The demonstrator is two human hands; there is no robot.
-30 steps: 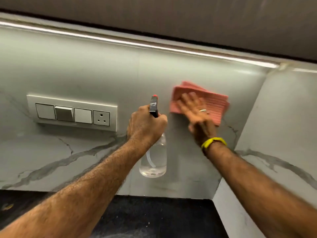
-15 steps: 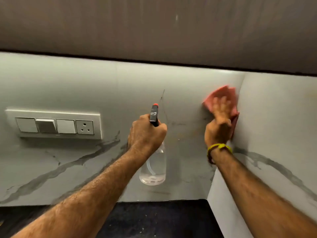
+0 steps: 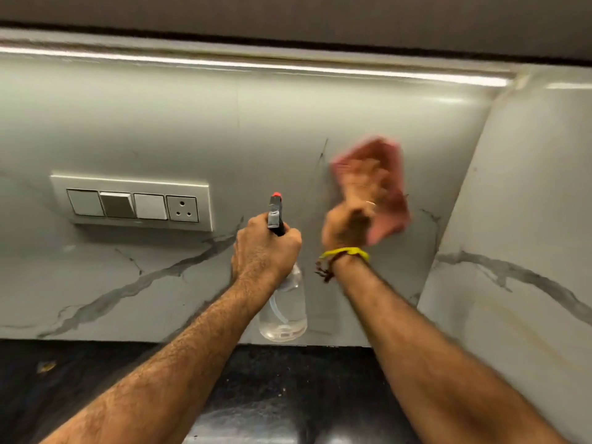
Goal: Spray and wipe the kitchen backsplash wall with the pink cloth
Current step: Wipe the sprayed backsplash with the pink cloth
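Pink cloth [image 3: 389, 200] is flat under the right hand [image 3: 358, 203] on the wall [image 3: 160, 129] near its right corner, the left hand's [image 3: 266, 248] grip holds the spray bottle [image 3: 283, 309], and much wall looks left to wipe.

One head-worn wide-angle view faces forward and slightly down, close to the grey marble-veined backsplash wall [image 3: 160, 129]; black stone countertop [image 3: 288, 395] lies at six o'clock, dark cabinet underside [image 3: 288, 11] at twelve.

Right hand [image 3: 355, 203] and pink cloth [image 3: 389, 187] leftward, out of the corner.
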